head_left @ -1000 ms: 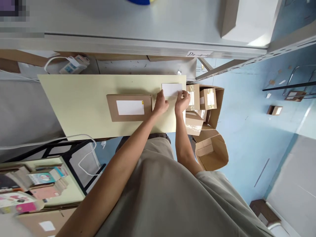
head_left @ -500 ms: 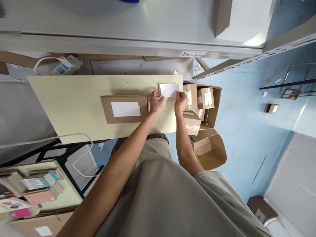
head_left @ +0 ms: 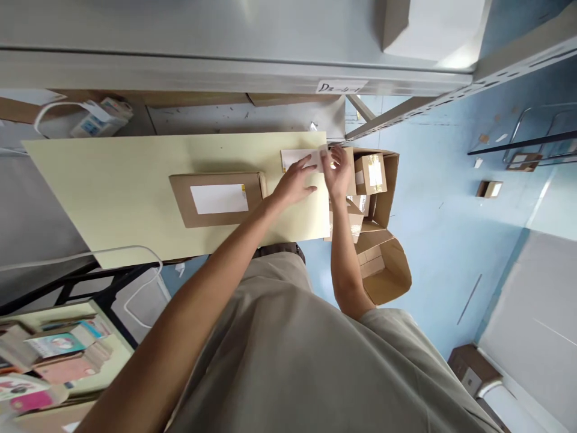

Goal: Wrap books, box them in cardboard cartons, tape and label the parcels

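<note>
At the right end of the pale yellow tabletop lies a white paper label, partly covered by fingers. My left hand is over its near edge with the fingers spread; whether the fingertips press on it is hard to tell. A lifted white piece of paper is pinched in my right hand at the table's right edge. Left of my left hand, a flat brown cardboard box bears a white label with a small yellow mark.
An open carton with several taped boxes adjoins the table's right end. Above the far edge runs a grey metal shelf. A white cable crosses at left, near a lower table with books. Blue floor lies to the right.
My right hand has moved right and slightly away from me, raising a white piece of paper. My left hand's fingers have spread. The whole view has shifted slightly.
</note>
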The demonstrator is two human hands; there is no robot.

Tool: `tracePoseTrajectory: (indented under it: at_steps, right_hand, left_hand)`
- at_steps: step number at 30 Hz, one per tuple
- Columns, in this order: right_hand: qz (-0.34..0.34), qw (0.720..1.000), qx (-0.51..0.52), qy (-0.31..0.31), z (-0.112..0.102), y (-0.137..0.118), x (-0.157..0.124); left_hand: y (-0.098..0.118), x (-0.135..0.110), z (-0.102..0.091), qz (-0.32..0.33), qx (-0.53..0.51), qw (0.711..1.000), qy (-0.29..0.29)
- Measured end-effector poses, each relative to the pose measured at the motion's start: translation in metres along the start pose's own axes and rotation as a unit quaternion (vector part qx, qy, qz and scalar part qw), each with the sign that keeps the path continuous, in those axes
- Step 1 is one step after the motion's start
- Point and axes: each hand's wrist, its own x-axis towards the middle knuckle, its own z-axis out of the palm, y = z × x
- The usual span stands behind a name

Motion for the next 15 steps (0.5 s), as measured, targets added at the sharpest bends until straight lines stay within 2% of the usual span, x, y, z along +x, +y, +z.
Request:
tracePoseTrajectory:
  at_steps: [3,6,12,15]
  right_hand:
    - [0.014,0.998,-0.046,0.042,-0.026,0.007,0.014]
    - [0.033,0.990,-0.114,0.070,-0.035,0.020,0.027]
    - [0.064,0.989,-0.111,0.069,-0.013,0.066,0.050]
    - [0.014,0.993,-0.099,0.060,-0.002,0.090,0.055]
  left_hand:
    - [0.002,0.017,-0.005,0.004,0.083,0.995,-0.046]
    - [0.001,0.037,0.000,0.025,0.125,0.990,-0.063]
    - [0.003,0.053,0.016,-0.016,0.191,0.978,-0.082]
    - [-0.006,0.057,0.025,-0.035,0.086,0.995,-0.029]
